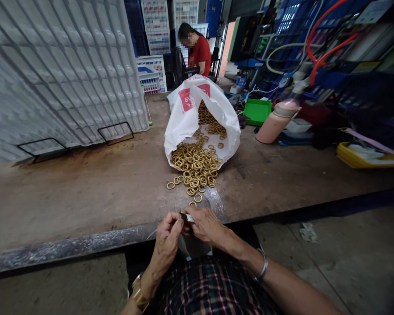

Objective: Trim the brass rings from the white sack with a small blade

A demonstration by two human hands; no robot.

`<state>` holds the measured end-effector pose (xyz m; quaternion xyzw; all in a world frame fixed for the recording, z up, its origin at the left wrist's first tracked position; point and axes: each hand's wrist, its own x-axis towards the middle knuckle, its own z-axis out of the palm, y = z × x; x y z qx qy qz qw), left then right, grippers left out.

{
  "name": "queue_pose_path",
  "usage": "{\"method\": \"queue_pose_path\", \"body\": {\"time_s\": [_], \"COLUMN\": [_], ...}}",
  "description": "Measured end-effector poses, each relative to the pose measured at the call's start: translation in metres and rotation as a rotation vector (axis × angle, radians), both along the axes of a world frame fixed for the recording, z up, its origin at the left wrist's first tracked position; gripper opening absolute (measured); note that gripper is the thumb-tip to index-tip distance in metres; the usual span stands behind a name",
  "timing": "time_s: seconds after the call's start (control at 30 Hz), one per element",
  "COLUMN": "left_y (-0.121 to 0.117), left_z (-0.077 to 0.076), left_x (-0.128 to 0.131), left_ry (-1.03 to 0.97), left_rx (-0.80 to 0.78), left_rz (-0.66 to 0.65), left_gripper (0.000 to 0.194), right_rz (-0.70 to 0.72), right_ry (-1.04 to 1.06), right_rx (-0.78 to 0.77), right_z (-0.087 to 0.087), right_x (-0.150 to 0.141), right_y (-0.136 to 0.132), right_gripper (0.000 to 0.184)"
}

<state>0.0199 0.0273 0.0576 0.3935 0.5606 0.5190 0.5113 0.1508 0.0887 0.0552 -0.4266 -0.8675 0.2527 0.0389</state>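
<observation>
My left hand (168, 236) and my right hand (210, 225) meet at the table's front edge, both with fingers closed. A small black-and-white piece (188, 218) shows between them, against my right hand's fingers; its kind is unclear. My left thumb and fingers are pinched together, and what they hold is too small to make out. Just beyond my fingertips lie loose brass-coloured rings (198, 198). They spill from a big heap of rings (197, 159) in the mouth of a white plastic sack (182, 124), which lies on its side with red print on it.
Stacked white ribbed trays (95, 65) stand at the left on the brown table (118, 188). To the right are a pink bottle (274, 124), a green bin (258, 111) and a yellow tray (364, 159). Red hoses (315, 65) hang above. A person in red (202, 52) sits behind the sack.
</observation>
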Motion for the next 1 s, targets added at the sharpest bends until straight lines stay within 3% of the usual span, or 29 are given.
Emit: {"method": "queue_pose_path", "body": {"time_s": [0.2, 0.37, 0.57, 0.67, 0.83, 1.0], "left_y": [-0.011, -0.023, -0.015, -0.011, -0.008, -0.003], "left_z": [0.01, 0.016, 0.001, -0.001, -0.001, 0.001], "left_x": [-0.002, 0.004, -0.001, -0.007, -0.011, -0.009], "left_ry": [0.019, -0.192, -0.544, -0.666, -0.83, -0.853], "left_rx": [-0.023, -0.039, -0.16, -0.168, -0.23, -0.312], "left_rz": [-0.042, -0.196, 0.081, 0.111, 0.131, 0.212], "left_gripper": [0.029, 0.028, 0.026, 0.02, 0.026, 0.027], "right_rz": [-0.015, -0.092, -0.301, -0.324, -0.324, -0.334], "right_ry": [-0.047, -0.03, -0.016, -0.094, -0.133, -0.102], "right_rx": [0.046, 0.058, 0.132, 0.123, 0.133, 0.101], "right_z": [-0.003, -0.011, -0.007, -0.003, -0.002, -0.002], "right_x": [-0.001, -0.001, 0.006, 0.006, 0.0, -0.002], "right_y": [-0.003, -0.003, 0.006, 0.009, 0.007, 0.008], "right_gripper": [0.025, 0.027, 0.021, 0.021, 0.018, 0.019]}}
